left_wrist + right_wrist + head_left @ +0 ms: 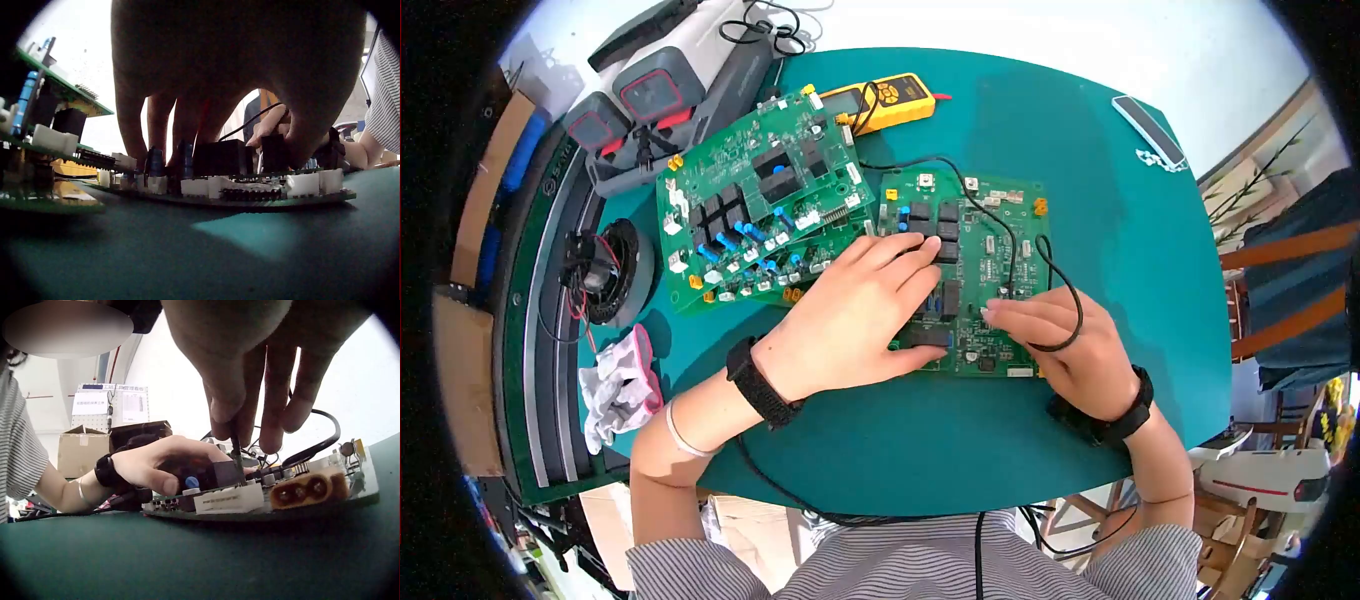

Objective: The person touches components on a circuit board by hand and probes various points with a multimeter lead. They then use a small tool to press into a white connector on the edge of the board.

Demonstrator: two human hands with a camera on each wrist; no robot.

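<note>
A green circuit board [1022, 265] with black relays and white connectors lies flat on the table in front of the person. Across its left half spreads the left hand [840, 315], fingers on the black relays and thumb at the near side. The right hand [1072, 345] pinches a thin black test probe [238, 461] between thumb and fingers, its tip pointing down at the board's right part. From that hand a black lead [940, 160] loops over the board towards a yellow multimeter [900, 98], whose left part is overlapped by other boards.
More boards are stacked [735, 225] to the left, partly overlapping the working one. A grey-white machine [700, 80], a round black speaker-like part [620, 270] and white-pink gloves [615, 385] lie farther left. At the back right sits a white handheld device [1148, 130].
</note>
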